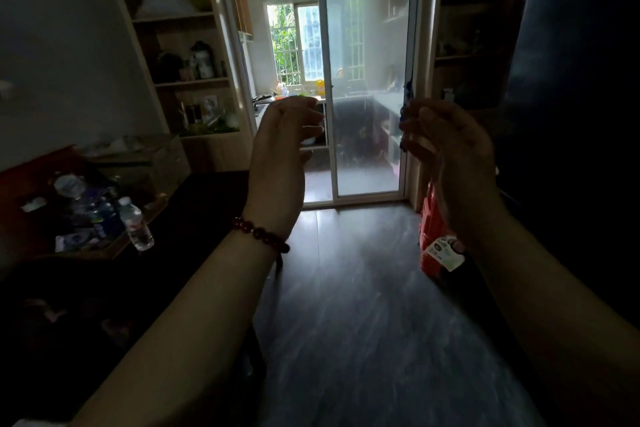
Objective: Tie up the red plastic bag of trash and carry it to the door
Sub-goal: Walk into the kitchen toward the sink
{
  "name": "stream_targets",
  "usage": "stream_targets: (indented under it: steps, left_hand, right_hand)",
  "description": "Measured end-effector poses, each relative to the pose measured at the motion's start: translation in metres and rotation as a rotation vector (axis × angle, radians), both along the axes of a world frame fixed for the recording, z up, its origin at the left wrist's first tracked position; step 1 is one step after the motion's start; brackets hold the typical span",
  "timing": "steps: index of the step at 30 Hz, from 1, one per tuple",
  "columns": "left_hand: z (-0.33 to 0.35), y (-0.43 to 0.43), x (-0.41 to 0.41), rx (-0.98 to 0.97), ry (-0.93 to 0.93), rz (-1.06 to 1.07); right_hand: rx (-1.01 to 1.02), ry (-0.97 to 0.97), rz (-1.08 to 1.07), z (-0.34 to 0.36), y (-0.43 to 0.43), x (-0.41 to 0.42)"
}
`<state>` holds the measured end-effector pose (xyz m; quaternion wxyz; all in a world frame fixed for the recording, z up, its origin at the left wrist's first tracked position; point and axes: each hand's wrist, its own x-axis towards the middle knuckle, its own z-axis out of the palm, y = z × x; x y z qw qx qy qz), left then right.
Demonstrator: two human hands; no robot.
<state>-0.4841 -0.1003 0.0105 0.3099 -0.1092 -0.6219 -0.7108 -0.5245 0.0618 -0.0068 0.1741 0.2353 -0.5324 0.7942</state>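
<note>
The red plastic bag (pixel 431 218), with a white label on it, sits low on the floor beside the right post of the sliding glass door (pixel 367 80). My right forearm hides most of it. My left hand (pixel 282 156) is raised in front of the door's open left half, fingers loosely curled and apart, holding nothing; a dark bead bracelet is on that wrist. My right hand (pixel 450 146) is raised at the same height above the bag, fingers curled and apart. A thin dark blue piece on the door's edge shows just behind its fingertips.
A dark low table (pixel 41 211) at left carries plastic water bottles (pixel 136 229) and clutter. Wooden shelves (pixel 180 80) flank the door on both sides. A dark wood floor (pixel 363 322) runs to the door. Beyond the glass is a bright kitchen with a barred window.
</note>
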Motion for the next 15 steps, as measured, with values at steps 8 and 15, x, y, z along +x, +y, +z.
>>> stream_targets:
  steps: [8, 15]
  left_hand:
    - [0.005, -0.016, -0.202, -0.007, -0.012, 0.098]
    - [-0.007, -0.062, -0.360, -0.012, -0.022, 0.142]
  right_hand:
    - [0.024, 0.010, 0.051, 0.005, -0.015, -0.214]
    - [0.029, 0.007, 0.098, -0.003, -0.060, -0.375]
